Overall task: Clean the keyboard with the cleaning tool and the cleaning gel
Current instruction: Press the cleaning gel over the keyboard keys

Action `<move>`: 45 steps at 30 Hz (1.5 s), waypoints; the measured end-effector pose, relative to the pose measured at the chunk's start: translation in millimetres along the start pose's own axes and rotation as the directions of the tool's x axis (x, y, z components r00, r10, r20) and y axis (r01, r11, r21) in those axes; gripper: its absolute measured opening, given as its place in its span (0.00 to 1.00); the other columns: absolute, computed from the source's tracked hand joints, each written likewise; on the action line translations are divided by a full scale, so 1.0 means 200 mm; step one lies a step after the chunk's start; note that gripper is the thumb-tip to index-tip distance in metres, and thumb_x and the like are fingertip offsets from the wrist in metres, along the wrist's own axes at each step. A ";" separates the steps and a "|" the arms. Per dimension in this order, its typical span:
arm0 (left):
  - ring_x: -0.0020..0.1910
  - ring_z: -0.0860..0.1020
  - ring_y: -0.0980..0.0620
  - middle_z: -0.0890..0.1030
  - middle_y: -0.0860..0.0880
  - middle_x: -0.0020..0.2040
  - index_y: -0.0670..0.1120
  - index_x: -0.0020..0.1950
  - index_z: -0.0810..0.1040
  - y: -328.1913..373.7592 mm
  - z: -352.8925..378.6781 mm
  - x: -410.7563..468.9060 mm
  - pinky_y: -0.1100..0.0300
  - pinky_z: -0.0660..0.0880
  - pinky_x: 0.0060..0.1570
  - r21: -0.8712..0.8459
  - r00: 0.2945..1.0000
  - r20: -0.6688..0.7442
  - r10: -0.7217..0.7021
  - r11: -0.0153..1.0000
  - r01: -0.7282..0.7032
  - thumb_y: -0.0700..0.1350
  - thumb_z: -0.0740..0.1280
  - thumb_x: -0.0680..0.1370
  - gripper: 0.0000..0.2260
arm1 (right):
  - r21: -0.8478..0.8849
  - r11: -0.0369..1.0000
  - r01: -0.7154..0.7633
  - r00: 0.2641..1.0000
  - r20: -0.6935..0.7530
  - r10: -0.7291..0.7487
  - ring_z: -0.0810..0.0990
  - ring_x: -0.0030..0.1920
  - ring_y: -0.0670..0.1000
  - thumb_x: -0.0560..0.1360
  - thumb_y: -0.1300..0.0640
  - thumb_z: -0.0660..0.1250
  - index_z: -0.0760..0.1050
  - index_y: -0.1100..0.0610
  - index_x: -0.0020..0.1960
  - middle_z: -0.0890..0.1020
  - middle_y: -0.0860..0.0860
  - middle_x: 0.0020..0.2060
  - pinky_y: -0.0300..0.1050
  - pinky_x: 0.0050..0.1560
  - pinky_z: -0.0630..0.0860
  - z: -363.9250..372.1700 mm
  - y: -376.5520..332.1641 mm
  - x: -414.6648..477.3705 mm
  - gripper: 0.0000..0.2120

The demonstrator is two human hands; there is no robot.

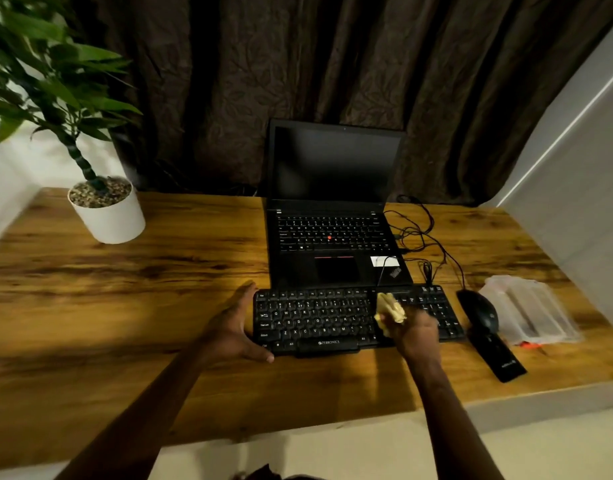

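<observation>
Yellow cleaning gel [389, 311], gripped in the right hand [417, 336], meets the black keyboard [315, 320] toward three o'clock; the left hand [235, 327], fingers straight, touches its nine-o'clock edge on the counter [125, 306].

Black keyboard [318, 320] lies flat, lower centre of frame. Yellow cleaning gel [389, 310], a crumpled lump over its right-of-centre keys, gripped in right hand [415, 334].

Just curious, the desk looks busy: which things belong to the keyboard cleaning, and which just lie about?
In the job: keyboard, yellow gel gripped by right hand, left hand at keyboard's edge.
Lying about: laptop, mouse, potted plant, clear packet, cables.
</observation>
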State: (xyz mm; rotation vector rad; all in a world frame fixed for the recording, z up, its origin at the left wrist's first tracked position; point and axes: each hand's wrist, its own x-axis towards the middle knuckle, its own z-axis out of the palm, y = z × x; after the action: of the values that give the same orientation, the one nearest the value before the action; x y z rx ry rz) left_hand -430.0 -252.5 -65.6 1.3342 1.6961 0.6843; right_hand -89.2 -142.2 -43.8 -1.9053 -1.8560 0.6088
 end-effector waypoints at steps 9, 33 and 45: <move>0.78 0.53 0.51 0.50 0.56 0.80 0.60 0.79 0.44 0.01 0.00 0.00 0.48 0.64 0.73 -0.006 1.000 -0.019 0.014 1.000 -0.014 0.61 0.84 0.46 0.71 | 0.005 1.000 -0.015 0.998 0.054 0.015 0.72 0.51 0.55 0.75 0.55 0.72 0.74 0.63 0.59 0.74 0.58 0.51 0.46 0.50 0.71 0.05 -0.16 -0.07 0.18; 0.78 0.52 0.52 0.48 0.57 0.80 0.60 0.79 0.43 0.02 0.00 -0.02 0.57 0.59 0.74 -0.007 1.000 -0.017 0.015 1.000 -0.015 0.61 0.84 0.48 0.70 | -0.137 0.990 0.037 0.994 0.106 -0.022 0.80 0.42 0.57 0.71 0.39 0.69 0.78 0.56 0.51 0.82 0.57 0.43 0.45 0.40 0.76 0.10 -0.14 -0.02 0.21; 0.78 0.52 0.54 0.48 0.57 0.80 0.57 0.80 0.43 0.04 0.00 -0.03 0.61 0.57 0.73 -0.015 1.000 -0.014 0.026 1.000 -0.026 0.65 0.81 0.45 0.73 | -0.171 0.984 0.058 0.994 0.099 -0.041 0.79 0.46 0.54 0.72 0.40 0.71 0.79 0.57 0.54 0.82 0.55 0.47 0.48 0.47 0.78 0.09 -0.28 -0.08 0.21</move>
State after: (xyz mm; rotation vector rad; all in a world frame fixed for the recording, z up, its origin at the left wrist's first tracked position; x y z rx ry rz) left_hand -426.7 -255.8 -57.7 1.3462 1.6839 0.7215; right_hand -144.7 -157.5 -26.0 -1.9621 -2.0709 0.5455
